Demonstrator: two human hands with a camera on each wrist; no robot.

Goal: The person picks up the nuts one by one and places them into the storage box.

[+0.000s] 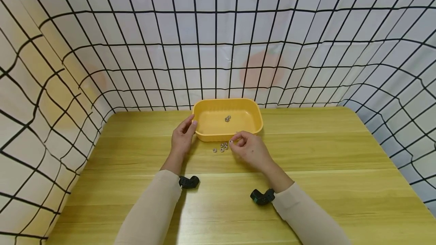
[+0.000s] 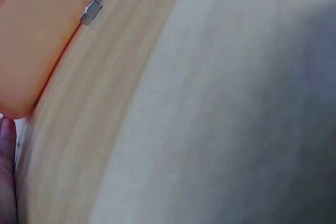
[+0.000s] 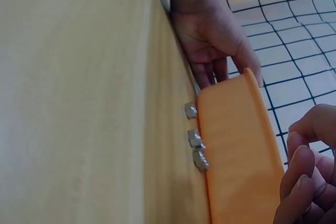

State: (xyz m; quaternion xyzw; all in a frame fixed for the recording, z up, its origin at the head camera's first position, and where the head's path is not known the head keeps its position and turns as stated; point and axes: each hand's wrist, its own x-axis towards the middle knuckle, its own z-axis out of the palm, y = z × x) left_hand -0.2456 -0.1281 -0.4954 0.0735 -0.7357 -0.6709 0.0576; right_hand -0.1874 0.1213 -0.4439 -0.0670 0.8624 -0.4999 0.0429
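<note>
A yellow plastic tray point(image 1: 206, 138) holds a few small metal nuts point(image 1: 227, 118). The left hand point(image 1: 182, 138) touches the tray's left end, its thumb by the rim; in the right wrist view the fingers of that left hand point(image 3: 212, 38) lie fairly straight against the orange-looking tray point(image 3: 236, 140). Just in front of the tray, the right hand point(image 1: 251, 150) pinches a small nut point(image 1: 230, 141) between thumb and index finger. Several more nuts point(image 1: 222, 149) lie on the table beside it, also seen along the tray's base as nuts point(image 2: 91, 13) in the left wrist view.
The wooden table point(image 1: 218, 203) extends around the tray. Behind it and at both sides hangs a pale curtain with a black grid pattern point(image 1: 225, 54). Each wrist wears a black device, one on the left point(image 1: 189, 182) and one on the right point(image 1: 262, 197).
</note>
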